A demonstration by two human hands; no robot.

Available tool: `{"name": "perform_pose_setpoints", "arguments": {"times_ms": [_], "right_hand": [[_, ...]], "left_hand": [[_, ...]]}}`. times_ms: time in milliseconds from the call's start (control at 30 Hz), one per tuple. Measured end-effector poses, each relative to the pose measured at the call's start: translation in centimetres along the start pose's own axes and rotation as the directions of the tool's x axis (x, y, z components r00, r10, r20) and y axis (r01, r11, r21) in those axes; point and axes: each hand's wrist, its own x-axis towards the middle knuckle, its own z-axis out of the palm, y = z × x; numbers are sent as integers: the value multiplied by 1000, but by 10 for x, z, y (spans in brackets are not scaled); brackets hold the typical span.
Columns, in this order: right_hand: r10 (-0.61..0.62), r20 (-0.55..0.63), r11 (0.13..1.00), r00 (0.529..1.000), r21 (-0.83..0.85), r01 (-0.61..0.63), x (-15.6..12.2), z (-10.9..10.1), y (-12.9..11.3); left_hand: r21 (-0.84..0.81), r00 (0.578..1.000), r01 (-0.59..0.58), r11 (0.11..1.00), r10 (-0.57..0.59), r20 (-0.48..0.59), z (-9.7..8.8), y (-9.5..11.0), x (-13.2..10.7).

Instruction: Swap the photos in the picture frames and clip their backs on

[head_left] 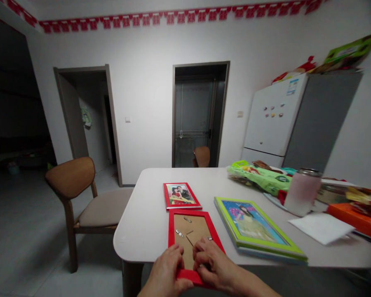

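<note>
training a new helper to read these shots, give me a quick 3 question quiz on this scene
1. True or false: the left hand and right hand are both on a red picture frame lying with its back facing up.
2. Multiple choice: what lies just beyond that frame on the white table?
A) a small red frame showing a photo of two people
B) a refrigerator
C) a wooden chair
3. Short answer: what colour is the border of the larger frame to the right of the hands?

Key: 1 true; 2 A; 3 lime green
</note>
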Motion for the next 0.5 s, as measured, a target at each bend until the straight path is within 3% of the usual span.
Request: {"name": "perform_pose_setpoints", "arguments": {"times_ms": [233,367,500], "right_hand": [[111,-73,989,991,107,-103,20,-1,2],[152,-160,988,975,-7,-155,51,10,9],[162,-169,984,972,-43,-172,71,24,14]], "left_hand": [[-46,1000,-17,999,16,-18,2,-4,0],[-52,1000,-13,999,11,-26,2,-1,0],[-62,1000,-9,998,8,-5,0,2,1]]}}
